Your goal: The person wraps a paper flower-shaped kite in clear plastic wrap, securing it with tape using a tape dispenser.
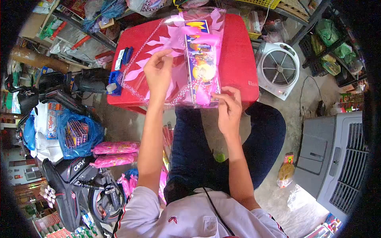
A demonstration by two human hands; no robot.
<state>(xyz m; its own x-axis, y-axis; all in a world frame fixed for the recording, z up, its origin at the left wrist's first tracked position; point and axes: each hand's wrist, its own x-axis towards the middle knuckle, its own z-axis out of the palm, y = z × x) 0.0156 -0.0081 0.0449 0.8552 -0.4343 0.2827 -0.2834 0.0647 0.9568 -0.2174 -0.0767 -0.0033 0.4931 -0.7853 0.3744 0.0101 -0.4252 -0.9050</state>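
Right hand (228,109) pinches the near edge of pink cellophane wrap (137,73) round colourful box (200,59); left hand (158,73), fingers curled, grips same wrap just left of box; both on red table (238,59); blue items (116,81) beyond left hand's left, white fan (278,69) far right

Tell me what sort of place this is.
Probably a small shop or stockroom: crowded shelves of packaged goods, a blue bag of boxed stock, and a box being wrapped in pink cellophane.
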